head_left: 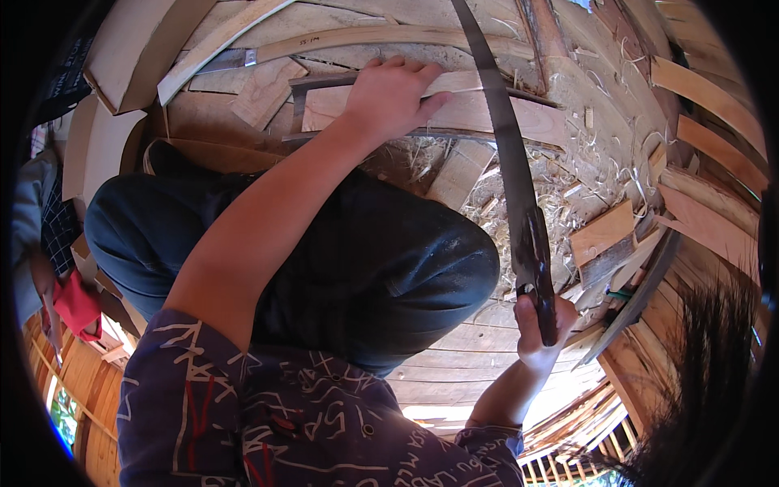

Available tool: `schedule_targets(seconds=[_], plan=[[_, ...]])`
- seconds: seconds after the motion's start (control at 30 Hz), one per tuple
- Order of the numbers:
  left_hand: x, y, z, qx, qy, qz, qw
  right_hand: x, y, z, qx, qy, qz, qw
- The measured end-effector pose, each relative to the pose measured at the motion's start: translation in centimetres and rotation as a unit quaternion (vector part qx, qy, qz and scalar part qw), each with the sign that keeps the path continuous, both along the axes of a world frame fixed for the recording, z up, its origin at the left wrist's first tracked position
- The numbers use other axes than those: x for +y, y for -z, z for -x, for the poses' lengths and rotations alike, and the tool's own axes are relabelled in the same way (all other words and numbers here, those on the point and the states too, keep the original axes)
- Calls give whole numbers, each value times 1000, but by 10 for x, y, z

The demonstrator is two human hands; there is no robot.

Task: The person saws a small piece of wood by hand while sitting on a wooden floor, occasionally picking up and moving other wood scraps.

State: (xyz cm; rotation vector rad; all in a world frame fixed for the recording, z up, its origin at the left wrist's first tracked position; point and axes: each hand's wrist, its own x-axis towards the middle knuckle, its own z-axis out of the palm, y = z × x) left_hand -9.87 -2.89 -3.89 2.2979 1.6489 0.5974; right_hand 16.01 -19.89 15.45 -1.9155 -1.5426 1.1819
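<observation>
"Where's the saw (pixel 513 166)?"

"In the right hand (pixel 545 325), well to the right of the left hand (pixel 393 97). Its long dark blade points away from the person and passes over the pale board (pixel 527 122) the left hand is on. Whether the teeth touch the wood, I can't tell."

"And what's underneath?"

"A planked floor (pixel 438 369), thick with curly shavings (pixel 540 183) right of the knees. A short offcut (pixel 602 233) lies near the blade, over on its right."

"What about the room?"

"Timber all round. Curved slats (pixel 707 144) stand along the right side, and bright light comes in at the bottom. At the left edge there's another person's grey sleeve (pixel 31 215), with a red cloth (pixel 79 307) just below."

"How are the hands set?"

"Well apart from each other. The left is spread palm down on the board, thumb out towards the blade, gripping nothing I can see. The right is closed round the lower end of the saw's dark, glossy handle."
</observation>
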Motion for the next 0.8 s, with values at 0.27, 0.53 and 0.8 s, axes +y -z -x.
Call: schedule_targets(seconds=[0.27,0.53,0.8], plan=[[5,-7,-4,8,-2,67,998,4,14,-16,38,25,0,999],[5,-4,2,67,56,25,996,-22,11,-9,-20,-30,-56,998],[-1,-3,-19,-20,65,-37,997,-55,9,-16,-27,15,-47,998]])
